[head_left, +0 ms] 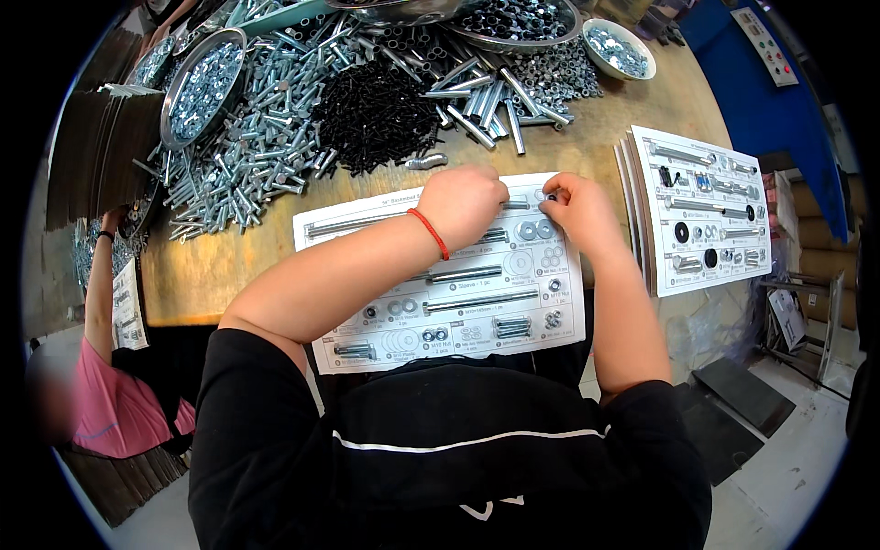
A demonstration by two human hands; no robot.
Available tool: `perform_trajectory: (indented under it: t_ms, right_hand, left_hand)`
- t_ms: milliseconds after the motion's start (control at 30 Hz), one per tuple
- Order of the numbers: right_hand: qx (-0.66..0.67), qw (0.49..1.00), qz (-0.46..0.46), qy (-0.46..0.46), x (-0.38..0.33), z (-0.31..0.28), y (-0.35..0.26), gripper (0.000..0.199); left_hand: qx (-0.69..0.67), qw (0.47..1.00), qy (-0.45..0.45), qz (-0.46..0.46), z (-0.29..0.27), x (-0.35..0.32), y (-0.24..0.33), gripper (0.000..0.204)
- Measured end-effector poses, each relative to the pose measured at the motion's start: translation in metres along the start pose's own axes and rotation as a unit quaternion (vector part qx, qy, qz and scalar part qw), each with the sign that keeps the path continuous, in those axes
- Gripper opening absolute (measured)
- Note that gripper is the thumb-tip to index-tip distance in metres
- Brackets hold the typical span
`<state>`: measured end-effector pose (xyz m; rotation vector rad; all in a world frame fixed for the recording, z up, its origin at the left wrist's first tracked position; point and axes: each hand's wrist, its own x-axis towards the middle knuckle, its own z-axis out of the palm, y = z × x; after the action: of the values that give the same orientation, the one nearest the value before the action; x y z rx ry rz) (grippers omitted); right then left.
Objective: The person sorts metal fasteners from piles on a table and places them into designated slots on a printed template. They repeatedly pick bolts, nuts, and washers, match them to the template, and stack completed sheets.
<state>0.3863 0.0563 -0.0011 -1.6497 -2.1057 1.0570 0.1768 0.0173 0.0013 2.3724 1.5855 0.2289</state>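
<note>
A white printed card (575,316) with pictures of bolts, washers and nuts lies before me at the table's near edge, tilted a little. My left hand (463,203), with a red cord bracelet (427,233) at the wrist, is over its upper middle. Its fingers are curled closed beside a short bolt (516,204); whatever they hold is hidden. At the card's upper right corner, my right hand (577,209) pinches a small dark ring-shaped piece (550,195). The forearms hide parts of the card.
Beyond the card lie heaps of silver bolts (261,119), black screws (376,115) and metal tubes (490,105). Bowls of washers (206,92) and small parts (616,50) stand around them. More printed cards (706,211) are stacked at right. A co-worker in a pink shirt (119,394) reaches in at left.
</note>
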Motion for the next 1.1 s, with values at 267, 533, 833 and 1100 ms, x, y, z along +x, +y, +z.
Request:
perform_trajectory:
  t_ms: [267,533,833,1100]
  right_hand:
    - [-0.002,0.964,-0.066,0.259,0.059,-0.007,0.041,0.031]
    - [-0.067,0.976,-0.003,0.207,0.102,-0.011,0.017,0.03]
    - [0.227,0.953,-0.028,0.199,0.11,0.004,0.056,0.026]
    - [-0.053,0.965,-0.069,0.248,0.114,-0.004,0.019,0.032]
  left_hand:
    - [-0.098,0.992,0.055,-0.05,-0.02,0.032,0.004,0.024]
    - [0.074,0.974,0.21,-0.036,0.006,0.112,0.008,0.018]
    - [0.2,0.972,0.041,0.117,-0.013,0.131,-0.011,0.024]
    - [0.164,0.975,0.145,-0.048,-0.027,0.122,-0.041,0.018]
